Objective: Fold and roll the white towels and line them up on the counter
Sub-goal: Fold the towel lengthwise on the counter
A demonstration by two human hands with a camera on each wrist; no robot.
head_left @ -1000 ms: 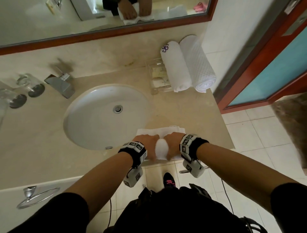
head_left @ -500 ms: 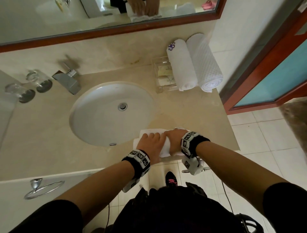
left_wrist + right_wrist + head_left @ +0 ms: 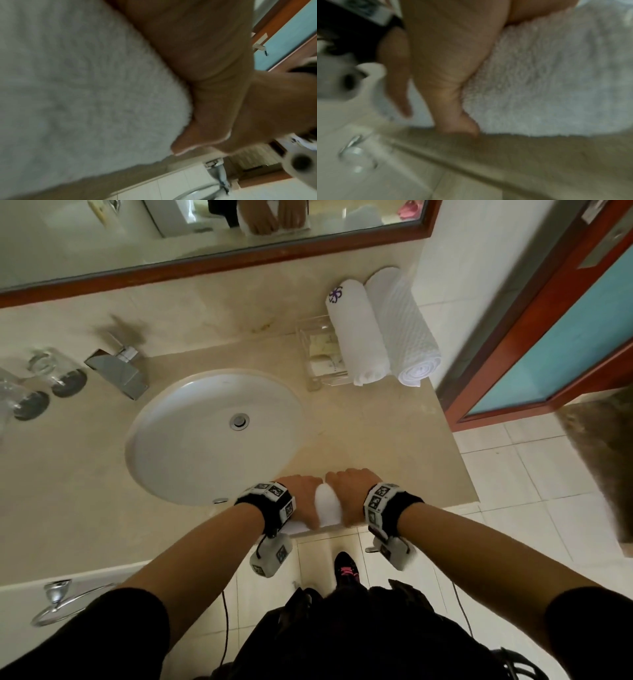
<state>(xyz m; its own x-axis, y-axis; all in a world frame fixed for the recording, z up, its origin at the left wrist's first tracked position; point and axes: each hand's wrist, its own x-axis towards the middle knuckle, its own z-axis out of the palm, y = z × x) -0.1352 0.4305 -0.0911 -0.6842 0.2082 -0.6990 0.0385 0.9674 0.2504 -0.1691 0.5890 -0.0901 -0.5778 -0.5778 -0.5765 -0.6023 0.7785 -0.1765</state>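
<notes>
A white towel [image 3: 328, 506] lies as a thick roll at the front edge of the beige counter [image 3: 394, 446], right of the sink. My left hand [image 3: 303, 494] and right hand [image 3: 347, 491] sit side by side on top of it, fingers curled over its far side, and only a strip of roll shows between them. In the left wrist view my thumb [image 3: 188, 135] presses the fluffy towel [image 3: 77, 94]. The right wrist view shows my other thumb [image 3: 453, 108] against the towel [image 3: 547, 88] at the counter's edge. Two finished rolls, one with a purple emblem [image 3: 356, 333] and one waffle-textured [image 3: 404, 326], lie together at the back right.
A round white sink [image 3: 212, 436] with a chrome faucet [image 3: 118, 371] fills the counter's middle. Two glasses [image 3: 58, 371] stand at the left. A clear tray [image 3: 318, 354] of sachets sits beside the rolls. A towel ring [image 3: 58, 604] hangs below the counter, and a door [image 3: 548, 337] is right.
Both hands have pushed the roll away from me. The flat stretch of towel that showed beyond my fingers is now taken up or hidden under them.
</notes>
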